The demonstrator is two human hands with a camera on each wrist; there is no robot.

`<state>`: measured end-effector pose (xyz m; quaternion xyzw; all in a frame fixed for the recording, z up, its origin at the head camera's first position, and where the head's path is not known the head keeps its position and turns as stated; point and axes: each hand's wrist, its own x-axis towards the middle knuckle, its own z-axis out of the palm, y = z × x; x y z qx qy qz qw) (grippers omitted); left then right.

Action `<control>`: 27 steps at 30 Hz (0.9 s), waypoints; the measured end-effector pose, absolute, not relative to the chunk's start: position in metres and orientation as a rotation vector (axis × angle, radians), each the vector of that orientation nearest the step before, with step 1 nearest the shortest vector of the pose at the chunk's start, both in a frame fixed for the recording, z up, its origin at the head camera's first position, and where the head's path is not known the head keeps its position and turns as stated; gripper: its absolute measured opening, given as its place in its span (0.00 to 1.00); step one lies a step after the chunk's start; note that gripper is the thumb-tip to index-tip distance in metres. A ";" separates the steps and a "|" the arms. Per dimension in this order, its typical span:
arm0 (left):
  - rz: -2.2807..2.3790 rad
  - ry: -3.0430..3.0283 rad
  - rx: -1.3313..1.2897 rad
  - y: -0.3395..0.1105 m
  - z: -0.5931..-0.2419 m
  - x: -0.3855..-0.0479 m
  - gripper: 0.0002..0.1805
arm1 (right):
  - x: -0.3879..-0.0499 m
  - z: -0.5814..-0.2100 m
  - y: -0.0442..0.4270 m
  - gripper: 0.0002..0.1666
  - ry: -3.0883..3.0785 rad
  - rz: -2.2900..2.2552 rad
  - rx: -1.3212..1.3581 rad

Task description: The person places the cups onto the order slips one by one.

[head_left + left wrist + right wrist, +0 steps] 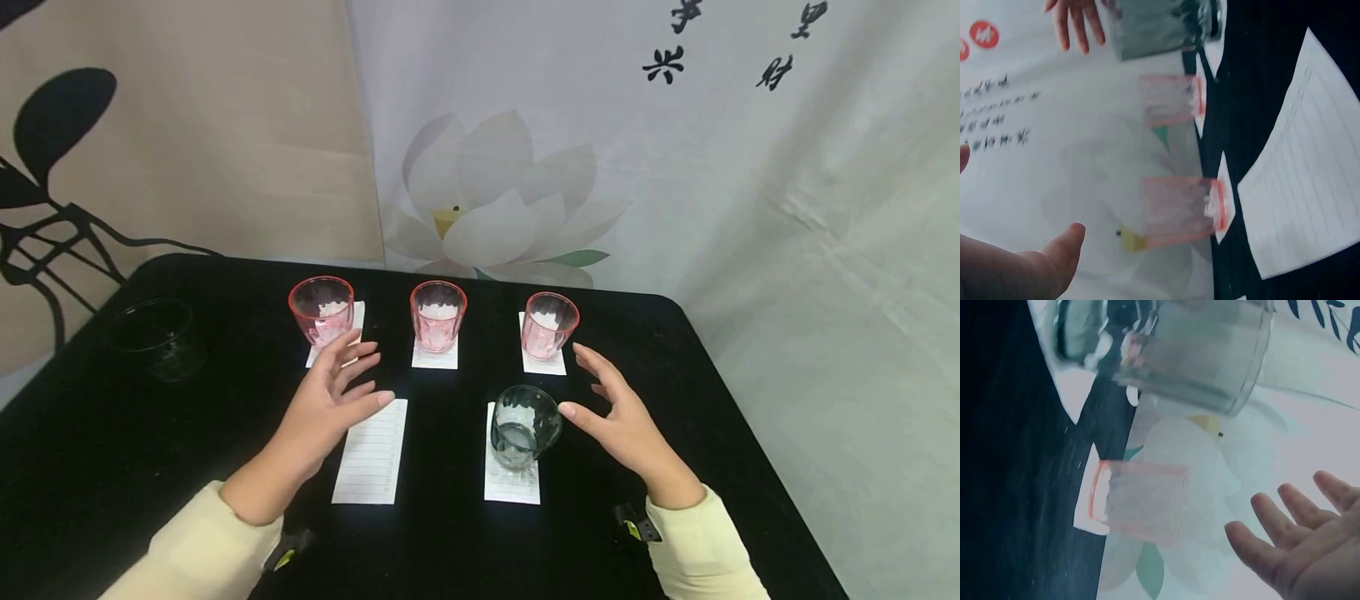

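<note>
My left hand (318, 408) hovers with spread fingers above a lined paper slip (371, 458), near the left pink glass (322, 312). Nothing is in it. To the right, my right hand (618, 421) is held in the air with fingers apart. Its thumb is close to a grey-green glass (525, 429), which stands upright on another paper slip (512, 492). In the right wrist view that hand (1322, 544) appears apart from the glass (1204, 356). A middle pink glass (438, 321) and a right pink glass (549, 325) stand on slips along the back.
A dark see-through glass (161, 342) stands at the far left of the black table (450, 550). Behind the table's back edge hangs a pale cloth (750, 183) printed with a lotus and characters. A beige curtain (225, 125) hangs on the left.
</note>
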<state>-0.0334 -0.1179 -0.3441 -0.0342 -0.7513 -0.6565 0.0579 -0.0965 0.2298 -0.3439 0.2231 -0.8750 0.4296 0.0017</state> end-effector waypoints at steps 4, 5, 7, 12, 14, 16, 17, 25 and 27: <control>-1.969 -2.251 -0.035 -0.129 -0.345 -0.031 0.47 | -0.095 -0.342 0.220 0.44 -2.718 1.372 0.734; -1.962 -2.254 -0.015 -0.132 -0.345 -0.030 0.48 | -0.095 -0.341 0.218 0.44 -2.710 1.376 0.744; -1.955 -2.257 0.030 -0.138 -0.346 -0.030 0.48 | -0.094 -0.339 0.213 0.44 -2.692 1.385 0.762; -1.908 -2.234 0.193 -0.157 -0.349 -0.031 0.47 | -0.093 -0.335 0.202 0.46 -2.677 1.389 0.801; -1.904 -2.201 0.257 -0.166 -0.353 -0.032 0.47 | -0.093 -0.334 0.198 0.46 -2.684 1.386 0.814; -1.907 -2.169 0.325 -0.174 -0.355 -0.034 0.46 | -0.092 -0.333 0.194 0.46 -2.703 1.379 0.818; -1.913 -2.151 0.358 -0.179 -0.356 -0.034 0.46 | -0.092 -0.333 0.191 0.46 -2.709 1.375 0.824; -1.859 -2.017 0.626 -0.207 -0.357 -0.036 0.45 | -0.086 -0.325 0.168 0.49 -2.750 1.350 0.907; -1.865 -1.968 0.666 -0.215 -0.356 -0.036 0.45 | -0.085 -0.323 0.162 0.49 -2.749 1.329 0.947</control>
